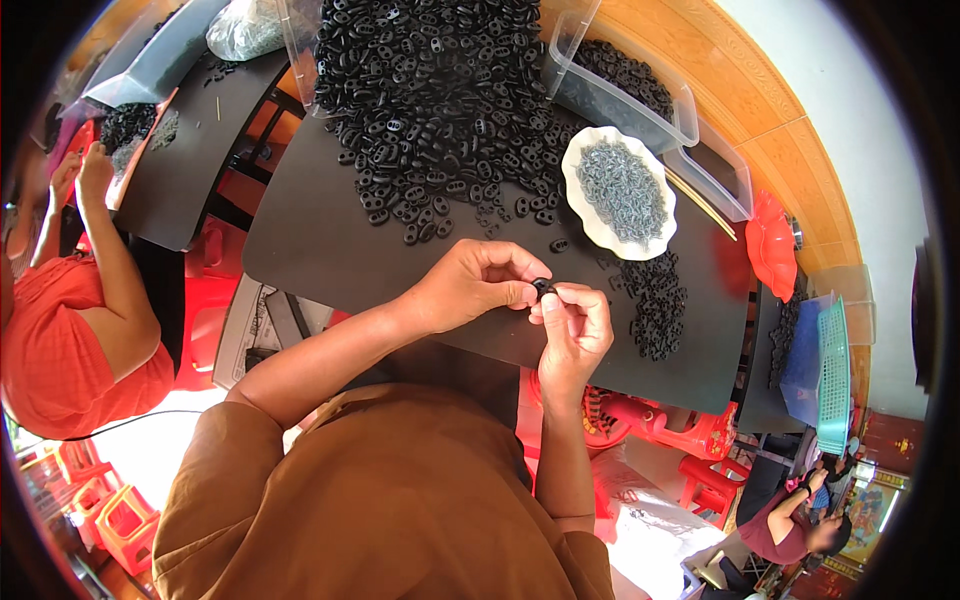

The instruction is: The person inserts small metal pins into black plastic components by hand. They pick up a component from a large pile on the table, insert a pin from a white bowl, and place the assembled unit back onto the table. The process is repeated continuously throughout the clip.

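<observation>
Over the table's near edge, my left hand (462, 287) pinches a small black oval cord lock (542, 287) with two holes between thumb and forefinger. My right hand (574, 335) closes its thumb and fingertips on the cord lock's right side; whether a smaller part is also in them is hidden. Beyond my hands spreads a big heap of like black oval pieces (430, 90), and one loose piece (558, 245) lies just past my fingers. A white scalloped dish (600, 240) holds small grey metal springs (620, 190). Nearer my right hand lie many small black parts (657, 315).
Clear plastic bins (690, 120) stand at the back right, beside a red scalloped dish (771, 245) and a green basket (833, 370). To the left, a person in red (85, 330) works at another dark table (190, 170). Red stools (115, 515) stand on the floor.
</observation>
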Motion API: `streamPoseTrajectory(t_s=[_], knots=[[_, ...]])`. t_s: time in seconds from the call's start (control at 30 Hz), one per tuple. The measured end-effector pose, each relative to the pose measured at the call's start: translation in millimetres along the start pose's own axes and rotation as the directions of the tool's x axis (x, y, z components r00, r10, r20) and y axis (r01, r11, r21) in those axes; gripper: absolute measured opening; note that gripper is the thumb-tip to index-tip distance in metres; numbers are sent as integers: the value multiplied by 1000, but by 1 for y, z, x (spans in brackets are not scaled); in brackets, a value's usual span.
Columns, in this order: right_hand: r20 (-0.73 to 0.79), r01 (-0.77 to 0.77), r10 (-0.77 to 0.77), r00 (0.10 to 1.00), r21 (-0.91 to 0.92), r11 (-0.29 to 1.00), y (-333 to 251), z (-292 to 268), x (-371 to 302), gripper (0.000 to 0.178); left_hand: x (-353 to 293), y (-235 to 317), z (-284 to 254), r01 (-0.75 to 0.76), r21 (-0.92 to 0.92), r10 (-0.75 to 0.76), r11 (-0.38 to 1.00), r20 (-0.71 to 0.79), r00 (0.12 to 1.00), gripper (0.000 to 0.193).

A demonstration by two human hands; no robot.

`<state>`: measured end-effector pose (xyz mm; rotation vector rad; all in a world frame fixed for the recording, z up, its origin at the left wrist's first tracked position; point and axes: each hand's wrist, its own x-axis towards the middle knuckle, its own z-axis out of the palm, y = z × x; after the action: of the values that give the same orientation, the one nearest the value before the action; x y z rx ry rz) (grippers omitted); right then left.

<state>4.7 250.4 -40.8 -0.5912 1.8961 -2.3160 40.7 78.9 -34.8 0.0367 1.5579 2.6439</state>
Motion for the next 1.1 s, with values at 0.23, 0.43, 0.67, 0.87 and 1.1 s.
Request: streamPoseTrajectory(t_s=[0.23, 0.43, 0.67, 0.87, 1.1], knots=[[17, -5, 5, 1000, 8, 1000, -1, 1, 1, 11, -2, 4, -4, 6, 158, 1, 987, -44, 999, 21], [43, -80, 82, 996, -34, 996, 0, -1, 4, 12, -3, 6, -6, 4, 223, 13, 975, -76, 997, 21], [188, 27, 64, 980, -444, 896, -2, -11, 20, 19, 2, 8, -14, -300, 751, 305, 588, 138, 942, 21], [195, 77, 52, 979, -599, 797, -8, -8, 28, 21, 7, 12, -10, -282, 798, 253, 532, 168, 953, 18], [236, 184, -43, 971, -619, 763, 0, -10, 27, 24, 9, 9, -19, -295, 771, 285, 564, 153, 946, 14]])
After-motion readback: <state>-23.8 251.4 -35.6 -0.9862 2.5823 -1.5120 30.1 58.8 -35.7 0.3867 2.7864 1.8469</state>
